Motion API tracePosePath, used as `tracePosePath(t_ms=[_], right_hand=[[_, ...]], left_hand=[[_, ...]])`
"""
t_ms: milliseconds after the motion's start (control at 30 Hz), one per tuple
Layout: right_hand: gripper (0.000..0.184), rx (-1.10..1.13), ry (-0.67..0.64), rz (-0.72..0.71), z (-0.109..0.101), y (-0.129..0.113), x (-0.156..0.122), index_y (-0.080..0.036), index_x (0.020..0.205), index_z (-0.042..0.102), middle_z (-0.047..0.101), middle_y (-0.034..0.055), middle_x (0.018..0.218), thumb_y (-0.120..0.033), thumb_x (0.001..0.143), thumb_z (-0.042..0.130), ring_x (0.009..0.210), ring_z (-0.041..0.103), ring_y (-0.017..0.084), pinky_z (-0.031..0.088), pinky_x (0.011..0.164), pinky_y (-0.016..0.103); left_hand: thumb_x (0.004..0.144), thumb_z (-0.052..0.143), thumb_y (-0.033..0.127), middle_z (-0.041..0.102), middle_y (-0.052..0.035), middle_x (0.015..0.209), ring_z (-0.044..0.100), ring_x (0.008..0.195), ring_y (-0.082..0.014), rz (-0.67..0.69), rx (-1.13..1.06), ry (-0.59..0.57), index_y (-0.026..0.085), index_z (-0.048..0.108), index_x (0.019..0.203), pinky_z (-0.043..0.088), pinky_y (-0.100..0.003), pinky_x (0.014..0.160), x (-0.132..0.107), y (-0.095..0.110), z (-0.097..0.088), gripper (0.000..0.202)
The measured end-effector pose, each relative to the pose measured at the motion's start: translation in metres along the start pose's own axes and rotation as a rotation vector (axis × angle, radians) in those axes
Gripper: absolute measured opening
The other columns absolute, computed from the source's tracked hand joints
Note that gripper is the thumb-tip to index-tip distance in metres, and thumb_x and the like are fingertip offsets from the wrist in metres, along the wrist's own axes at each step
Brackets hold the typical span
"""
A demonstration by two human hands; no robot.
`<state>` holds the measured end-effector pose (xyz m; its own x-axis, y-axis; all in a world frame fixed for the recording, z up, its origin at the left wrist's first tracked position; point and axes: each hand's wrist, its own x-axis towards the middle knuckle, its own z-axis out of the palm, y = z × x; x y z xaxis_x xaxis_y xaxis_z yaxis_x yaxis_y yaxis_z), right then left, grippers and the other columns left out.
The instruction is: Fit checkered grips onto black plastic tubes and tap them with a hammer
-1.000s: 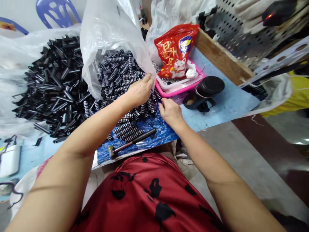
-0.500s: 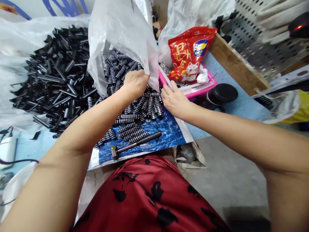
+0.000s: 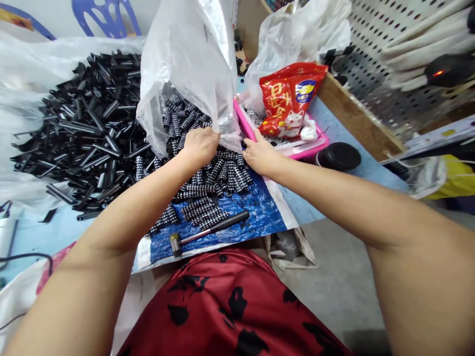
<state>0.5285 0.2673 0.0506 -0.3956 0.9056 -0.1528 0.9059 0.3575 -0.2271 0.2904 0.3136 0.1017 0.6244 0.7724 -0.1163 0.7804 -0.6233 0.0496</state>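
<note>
My left hand (image 3: 202, 147) is closed on the rim of a clear plastic bag (image 3: 181, 44), over the bag's mouth. Black-and-white patterned cylinders (image 3: 181, 116) fill the bag's opening and spill out beneath this hand. My right hand (image 3: 261, 154) is beside the near left corner of a pink-rimmed tray (image 3: 242, 114), its fingers curled together. Something small and dark shows at those fingertips, too small to name. More patterned cylinders (image 3: 204, 211) lie in a row on a blue sheet (image 3: 265, 200), behind a hammer (image 3: 210, 230) with a black grip.
A large heap of black plastic parts (image 3: 92, 133) covers the left of the table. In the tray rests a red snack bag (image 3: 289, 99). To its right are a black-lidded container (image 3: 338, 156) and a wooden board (image 3: 361, 116). A perforated metal panel (image 3: 393, 34) stands behind.
My left hand has come down and slightly left, drawing the bag's rim lower. The right hand's fingers, outstretched on the tray's edge before, are now curled. The view has shifted slightly.
</note>
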Motion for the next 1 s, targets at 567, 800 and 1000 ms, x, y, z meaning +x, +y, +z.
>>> tracePosePath(t_ms=[567, 800, 1000], right_hand=[[0.077, 0.097, 0.487, 0.049, -0.027, -0.102, -0.155, -0.016, 0.151, 0.049, 0.061, 0.0144, 0.149, -0.058, 0.091, 0.073, 0.140, 0.060, 0.024, 0.048, 0.121, 0.040], [0.067, 0.264, 0.514, -0.102, 0.022, -0.166, -0.150, -0.017, 0.149, 0.050, 0.061, 0.0136, 0.151, -0.055, 0.096, 0.068, 0.142, 0.060, 0.022, 0.039, 0.127, 0.047], [0.055, 0.192, 0.575, -0.189, 0.042, -0.189, -0.144, -0.010, 0.136, 0.062, 0.065, 0.0155, 0.144, -0.050, 0.098, 0.063, 0.132, 0.065, 0.025, 0.044, 0.121, 0.051]], left_hand=[[0.100, 0.067, 0.045, 0.073, -0.0095, 0.092, 0.069, 0.082, -0.0198, -0.230, -1.401, 0.090, 0.014, 0.065, 0.138, 0.056, -0.034, 0.082, -0.092, 0.071, 0.006, 0.049], [0.074, 0.093, 0.056, 0.066, 0.0000, 0.077, 0.059, 0.058, -0.0143, -0.691, -2.253, -0.104, 0.022, 0.062, 0.126, 0.046, -0.022, 0.050, -0.169, 0.113, 0.025, 0.070], [0.075, 0.093, 0.052, 0.068, -0.0004, 0.091, 0.059, 0.065, -0.0119, -0.833, -2.233, 0.008, 0.023, 0.064, 0.120, 0.050, -0.022, 0.054, -0.200, 0.110, 0.038, 0.060]])
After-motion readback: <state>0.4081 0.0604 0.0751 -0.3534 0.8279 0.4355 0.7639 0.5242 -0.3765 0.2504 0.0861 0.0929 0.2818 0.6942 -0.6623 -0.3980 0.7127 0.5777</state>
